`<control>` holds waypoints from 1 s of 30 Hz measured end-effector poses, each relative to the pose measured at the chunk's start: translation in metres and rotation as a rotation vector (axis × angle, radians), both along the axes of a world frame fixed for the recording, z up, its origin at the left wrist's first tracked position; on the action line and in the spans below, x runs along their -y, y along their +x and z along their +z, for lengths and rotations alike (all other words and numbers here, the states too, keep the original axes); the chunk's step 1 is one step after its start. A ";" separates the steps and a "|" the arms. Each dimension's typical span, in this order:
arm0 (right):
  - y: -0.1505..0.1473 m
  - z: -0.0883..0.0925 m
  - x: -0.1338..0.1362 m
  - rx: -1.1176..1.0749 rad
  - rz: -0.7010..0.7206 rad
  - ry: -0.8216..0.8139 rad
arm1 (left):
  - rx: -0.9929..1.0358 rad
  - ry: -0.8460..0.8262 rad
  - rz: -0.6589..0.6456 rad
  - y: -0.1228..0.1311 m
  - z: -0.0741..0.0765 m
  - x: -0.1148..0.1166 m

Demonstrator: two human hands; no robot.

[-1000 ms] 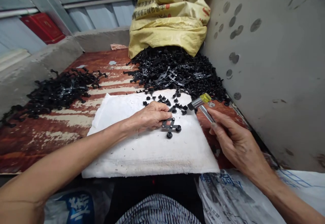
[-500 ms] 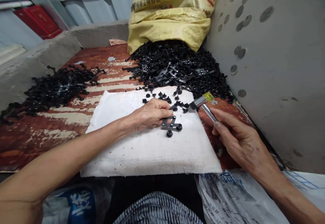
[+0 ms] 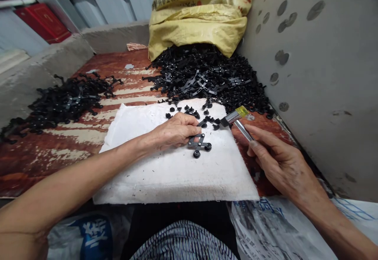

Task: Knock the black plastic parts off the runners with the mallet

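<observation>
Steadying a black plastic linkage [image 3: 198, 143] on a white padded cloth [image 3: 177, 177]: left fingertips [image 3: 197, 129] rest together at its upper end, left hand [image 3: 174, 133] lying behind them. Right fingers [image 3: 253, 144] curl narrowly round the metal handle of a small hammer [image 3: 242, 130], its head [image 3: 229, 118] just clear of the piece, not yet on it. Loose black studs [image 3: 189, 110] lie nearby; a larger heap of black linkages [image 3: 203, 79] sits beyond, against a yellow woven sack [image 3: 195, 24].

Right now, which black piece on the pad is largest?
The flat jointed frame by the left hand, carrying round knobs; the others are small loose pieces.
</observation>
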State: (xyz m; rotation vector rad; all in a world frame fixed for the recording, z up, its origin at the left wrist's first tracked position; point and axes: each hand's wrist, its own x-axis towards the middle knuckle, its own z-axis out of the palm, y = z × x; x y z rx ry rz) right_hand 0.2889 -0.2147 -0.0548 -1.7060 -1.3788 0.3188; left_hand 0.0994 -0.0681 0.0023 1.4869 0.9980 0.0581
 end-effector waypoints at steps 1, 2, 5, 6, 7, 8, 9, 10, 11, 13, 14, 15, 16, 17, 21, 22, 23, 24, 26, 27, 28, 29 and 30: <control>0.000 -0.001 0.000 -0.004 -0.004 -0.005 | -0.015 0.020 -0.002 0.000 0.000 0.000; 0.000 -0.001 0.000 -0.008 -0.006 -0.007 | -0.037 0.049 -0.004 0.001 0.001 0.000; 0.000 -0.001 0.001 -0.024 -0.008 -0.012 | -0.098 0.161 -0.033 0.003 0.004 -0.001; 0.000 0.000 0.001 -0.027 -0.007 -0.015 | -0.106 0.190 -0.044 0.004 0.004 -0.001; 0.000 0.001 0.001 -0.029 -0.007 -0.018 | -0.109 0.210 -0.054 0.004 0.005 -0.002; 0.000 0.002 0.001 -0.030 -0.006 -0.020 | -0.112 0.217 -0.061 0.005 0.006 -0.003; -0.001 0.003 0.001 -0.032 -0.005 -0.022 | -0.116 0.215 -0.064 0.005 0.006 -0.003; -0.001 0.003 0.001 -0.034 -0.003 -0.021 | -0.124 0.205 -0.063 0.005 0.007 -0.004; -0.001 0.004 0.001 -0.037 -0.002 -0.021 | -0.133 0.192 -0.063 0.005 0.007 -0.005; -0.001 0.004 0.001 -0.044 -0.002 -0.010 | -0.143 0.172 -0.068 0.004 0.006 -0.006; -0.001 0.003 0.001 -0.045 -0.001 -0.006 | -0.144 0.171 -0.072 0.004 0.006 -0.007; -0.001 0.003 0.001 -0.042 -0.003 0.001 | -0.148 0.177 -0.076 0.004 0.006 -0.007; -0.001 0.002 0.002 -0.033 -0.005 0.008 | -0.156 0.186 -0.081 0.004 0.006 -0.007; -0.001 0.001 0.002 -0.018 -0.007 0.014 | -0.165 0.194 -0.083 0.004 0.006 -0.008; -0.005 0.000 0.002 0.100 0.026 0.056 | -0.187 0.214 -0.081 0.008 0.007 -0.010; -0.006 0.001 0.002 0.136 0.045 0.074 | -0.186 0.215 -0.079 0.009 0.007 -0.011; -0.008 0.004 0.000 0.172 0.066 0.096 | -0.182 0.217 -0.077 0.009 0.008 -0.012; -0.010 0.007 -0.001 0.206 0.085 0.118 | -0.178 0.214 -0.074 0.010 0.008 -0.012; -0.014 0.014 -0.006 0.261 0.113 0.156 | -0.170 0.191 -0.062 0.010 0.008 -0.012; -0.015 0.018 -0.008 0.280 0.120 0.178 | -0.162 0.176 -0.057 0.009 0.008 -0.012; -0.016 0.021 -0.011 0.295 0.127 0.200 | -0.153 0.165 -0.051 0.009 0.008 -0.011; -0.017 0.023 -0.014 0.310 0.135 0.214 | -0.146 0.155 -0.042 0.008 0.008 -0.010; -0.017 0.024 -0.016 0.330 0.145 0.215 | -0.141 0.148 -0.033 0.008 0.008 -0.009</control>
